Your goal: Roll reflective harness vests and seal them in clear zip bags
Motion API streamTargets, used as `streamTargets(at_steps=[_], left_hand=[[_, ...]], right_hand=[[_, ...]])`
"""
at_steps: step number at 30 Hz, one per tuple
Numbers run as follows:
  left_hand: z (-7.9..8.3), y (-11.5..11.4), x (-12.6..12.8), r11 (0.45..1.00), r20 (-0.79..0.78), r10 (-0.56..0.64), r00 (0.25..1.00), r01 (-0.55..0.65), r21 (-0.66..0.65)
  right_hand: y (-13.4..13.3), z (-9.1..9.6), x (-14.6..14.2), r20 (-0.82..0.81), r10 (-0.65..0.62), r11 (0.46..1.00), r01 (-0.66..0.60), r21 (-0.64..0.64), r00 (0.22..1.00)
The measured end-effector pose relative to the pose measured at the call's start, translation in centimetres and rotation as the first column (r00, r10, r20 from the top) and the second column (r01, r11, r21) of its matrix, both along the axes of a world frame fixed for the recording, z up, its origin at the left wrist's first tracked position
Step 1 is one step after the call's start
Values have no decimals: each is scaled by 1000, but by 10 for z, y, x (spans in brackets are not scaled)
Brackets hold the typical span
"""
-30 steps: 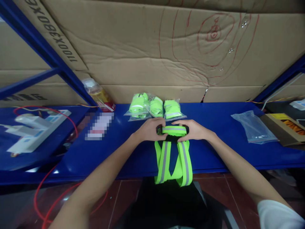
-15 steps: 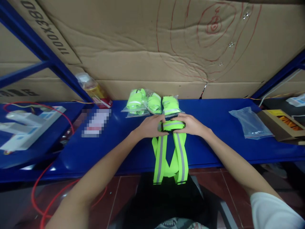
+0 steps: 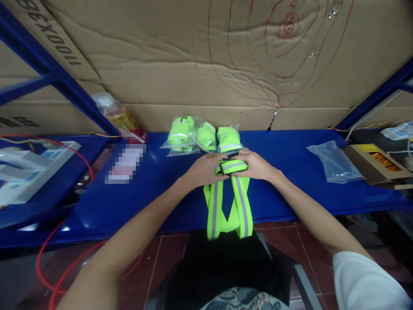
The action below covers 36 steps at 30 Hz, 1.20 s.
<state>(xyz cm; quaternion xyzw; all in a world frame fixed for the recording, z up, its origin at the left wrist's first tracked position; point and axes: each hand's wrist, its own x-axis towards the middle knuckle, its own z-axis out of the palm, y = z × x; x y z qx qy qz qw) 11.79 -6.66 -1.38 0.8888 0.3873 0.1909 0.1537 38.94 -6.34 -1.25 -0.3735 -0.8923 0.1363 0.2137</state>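
A neon yellow-green reflective strap harness (image 3: pixel 242 202) with grey stripes lies over the near part of the blue table, its loops hanging past the front edge. Its upper part is folded into a flat bundle between my two hands. My left hand (image 3: pixel 204 169) grips the bundle's left end, beside a black buckle. At the right end, my right hand (image 3: pixel 254 165) is closed on it, thumb and fingers pinching the strap. Just beyond my hands, three rolled neon bundles in clear bags stand in a row: a left one (image 3: pixel 180 132), a middle one (image 3: pixel 206 137) and a right one (image 3: pixel 229 138).
To the right lies a clear plastic bag (image 3: pixel 335 161) next to an open cardboard box (image 3: pixel 377 165). A bottle (image 3: pixel 122 120) and a blurred paper (image 3: pixel 126 162) are at the left. Cardboard (image 3: pixel 161 51) backs the blue table (image 3: pixel 284 193). A red hose (image 3: pixel 40 262) hangs at lower left.
The view has shifted slightly. My hands stay on the folded strap, which now looks a little tilted, its right end higher.
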Motion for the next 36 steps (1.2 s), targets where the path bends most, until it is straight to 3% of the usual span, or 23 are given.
streamTargets(at_steps=[4, 9, 13, 18, 20, 26, 31, 33, 36], left_hand=[[0, 4, 2, 999, 24, -37, 999, 37, -21], [6, 1, 1, 999, -101, 25, 995, -21, 36], [8, 1, -3, 997, -123, 50, 991, -43, 61], [10, -2, -2, 985, 40, -126, 991, 120, 127], [9, -6, 4, 986, 113, -90, 990, 72, 152], [4, -10, 21, 983, 126, 9, 992, -32, 178], [15, 2, -1, 989, 326, 49, 944, -91, 115], [22, 10, -16, 999, 395, -6, 919, -9, 37], [27, 19, -31, 996, 365, -39, 930, 67, -62]], right_hand=[[-3, 1, -1, 20, -33, 999, 32, 22, 999], [-4, 5, -2, 70, -84, 995, 80, 63, 994], [-2, 6, 1, 95, -84, 996, 84, 4, 992], [1, 4, 2, 97, -83, 996, 86, -28, 992], [1, 3, 2, 108, -87, 996, 90, -27, 990], [1, 3, 0, 90, -64, 996, 69, -55, 994], [4, 3, 1, 33, -86, 994, 88, -61, 996], [4, 4, 3, 22, -78, 992, 80, -93, 997], [5, 7, 4, 34, -55, 989, 59, -132, 998]])
